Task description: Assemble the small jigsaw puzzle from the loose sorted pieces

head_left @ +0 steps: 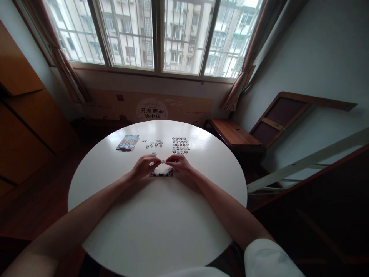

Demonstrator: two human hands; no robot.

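Note:
On the round white table (pixel 161 215) lies a small part-built jigsaw (pixel 161 174), a row of joined pieces between my hands. My left hand (pixel 145 165) rests at its left end, fingers pinched on a small piece. My right hand (pixel 178 163) sits at its right end, fingers curled and pinching a tiny puzzle piece (pixel 163 161) just above the joined row. The fingertips of both hands nearly meet over the jigsaw.
Loose pieces (pixel 180 145) lie in a grid beyond my hands, a smaller cluster (pixel 154 144) to their left, and a printed packet (pixel 127 142) further left. A wooden folding table (pixel 235 132) and slanted boards stand at the right. Window behind.

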